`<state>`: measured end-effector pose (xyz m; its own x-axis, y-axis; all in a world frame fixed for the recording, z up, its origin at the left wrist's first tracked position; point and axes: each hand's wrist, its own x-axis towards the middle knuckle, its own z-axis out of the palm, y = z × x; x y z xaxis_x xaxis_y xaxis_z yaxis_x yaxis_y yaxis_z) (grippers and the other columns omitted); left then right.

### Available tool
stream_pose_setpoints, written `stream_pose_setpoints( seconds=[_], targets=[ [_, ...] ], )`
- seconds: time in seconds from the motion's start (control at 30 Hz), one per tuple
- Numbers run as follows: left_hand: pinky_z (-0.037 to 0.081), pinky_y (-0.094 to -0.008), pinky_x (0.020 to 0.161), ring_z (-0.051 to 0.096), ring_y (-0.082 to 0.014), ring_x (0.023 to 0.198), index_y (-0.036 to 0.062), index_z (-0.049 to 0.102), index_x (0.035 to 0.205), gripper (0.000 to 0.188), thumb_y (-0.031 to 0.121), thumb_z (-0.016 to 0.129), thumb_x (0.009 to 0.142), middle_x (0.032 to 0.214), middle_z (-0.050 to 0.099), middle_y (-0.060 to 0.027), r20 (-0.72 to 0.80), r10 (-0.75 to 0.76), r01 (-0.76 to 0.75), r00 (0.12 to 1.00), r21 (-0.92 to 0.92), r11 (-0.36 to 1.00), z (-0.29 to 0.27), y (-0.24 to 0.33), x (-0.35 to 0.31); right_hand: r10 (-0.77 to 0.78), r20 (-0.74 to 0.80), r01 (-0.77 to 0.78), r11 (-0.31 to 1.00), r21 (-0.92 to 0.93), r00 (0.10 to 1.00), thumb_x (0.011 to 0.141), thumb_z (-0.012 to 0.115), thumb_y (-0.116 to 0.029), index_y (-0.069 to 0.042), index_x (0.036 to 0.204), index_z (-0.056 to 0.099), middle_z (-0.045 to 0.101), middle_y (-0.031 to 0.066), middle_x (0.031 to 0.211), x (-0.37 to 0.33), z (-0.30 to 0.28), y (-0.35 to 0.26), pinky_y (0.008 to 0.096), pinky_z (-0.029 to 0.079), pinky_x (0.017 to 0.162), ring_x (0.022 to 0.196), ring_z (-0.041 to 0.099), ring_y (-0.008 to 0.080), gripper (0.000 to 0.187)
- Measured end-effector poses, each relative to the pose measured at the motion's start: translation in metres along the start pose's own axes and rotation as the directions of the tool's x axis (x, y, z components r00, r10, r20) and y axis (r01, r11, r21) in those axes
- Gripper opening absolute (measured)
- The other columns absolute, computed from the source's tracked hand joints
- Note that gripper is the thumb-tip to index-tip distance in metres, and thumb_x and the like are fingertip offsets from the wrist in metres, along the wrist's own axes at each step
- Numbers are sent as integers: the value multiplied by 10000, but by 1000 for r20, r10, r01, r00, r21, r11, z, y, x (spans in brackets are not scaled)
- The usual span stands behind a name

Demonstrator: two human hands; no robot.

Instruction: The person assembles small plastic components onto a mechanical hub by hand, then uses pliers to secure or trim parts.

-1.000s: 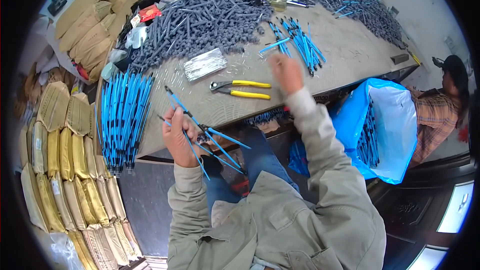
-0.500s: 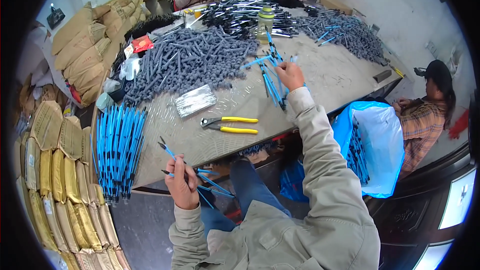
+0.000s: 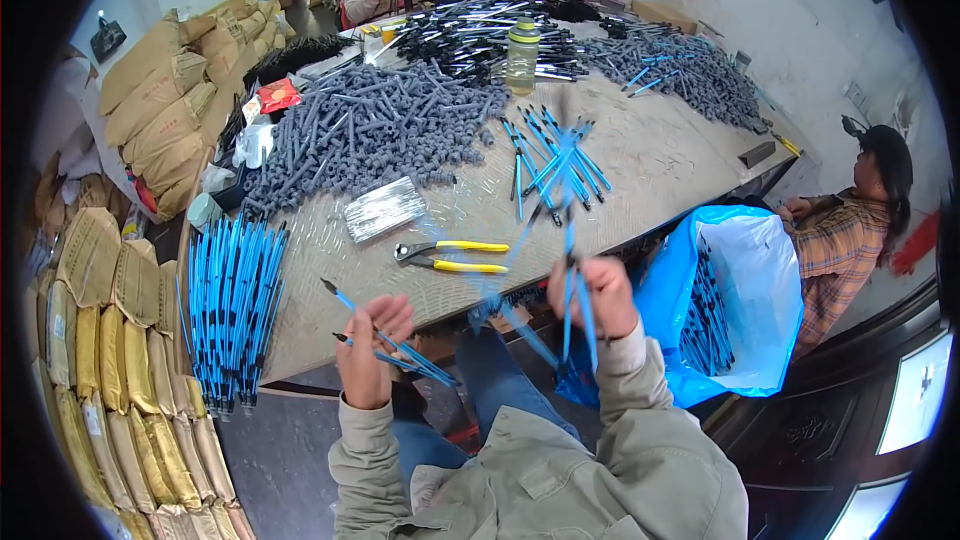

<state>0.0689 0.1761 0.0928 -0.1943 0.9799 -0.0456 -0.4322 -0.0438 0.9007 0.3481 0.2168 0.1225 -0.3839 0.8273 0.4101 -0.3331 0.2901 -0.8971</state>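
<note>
Two hands (image 3: 372, 350) (image 3: 592, 292) grip blue rods (image 3: 400, 350); one pair of pliers (image 3: 455, 256) nearby.

White wall (image 3: 800, 10), grey floor (image 3: 280, 460), perhaps a dark wooden cabinet (image 3: 820, 430).

Blue rods (image 3: 573, 290) look like glossy plastic, pliers (image 3: 452, 256) are bare metal with yellow rubbery grips, table (image 3: 660, 155) is matt, rough, speckled board.

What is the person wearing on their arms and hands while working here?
Both arms are in the long sleeves of a loose, greyish-olive fabric jacket, bunched and wrinkled, ending in plain cuffs at the wrists. The left hand and right hand are bare: no gloves, rings or watch can be seen.
</note>
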Motion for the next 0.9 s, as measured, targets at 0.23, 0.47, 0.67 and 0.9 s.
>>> stream_pose_setpoints(
  seconds=[0.23,0.47,0.67,0.9],
  targets=[
    [517,-312,710,630,-244,783,-41,497,1009,370,300,366,959,908,622,-155,2,33,-32,999,-105,994,34,19,-25,358,267,-420,878,229,894,813,596,-36,3,812,590,593,25,795,-23,55,47,224,426,653,715,536,85,40],
    [449,-256,505,529,-132,547,12,486,1028,222,209,441,936,666,542,-53,-127,200,-194,972,55,979,25,4,-27,433,406,-537,822,188,805,869,559,-109,-10,961,579,582,-17,825,-18,72,79,199,420,638,713,517,43,136],
    [341,-206,377,441,-101,442,50,475,1036,184,201,471,930,627,505,-38,-130,199,-216,971,-134,967,8,25,-32,-52,35,59,606,-794,998,821,564,-151,-15,916,631,634,130,783,63,4,101,312,469,556,633,615,225,179],
    [435,-219,412,580,-162,524,63,464,1040,197,226,470,930,779,625,-138,4,196,-194,981,-151,969,3,38,-53,-93,-421,-426,-38,-904,902,760,590,-321,-78,846,663,637,154,777,166,-121,126,429,491,649,756,621,338,268]
  ],
)
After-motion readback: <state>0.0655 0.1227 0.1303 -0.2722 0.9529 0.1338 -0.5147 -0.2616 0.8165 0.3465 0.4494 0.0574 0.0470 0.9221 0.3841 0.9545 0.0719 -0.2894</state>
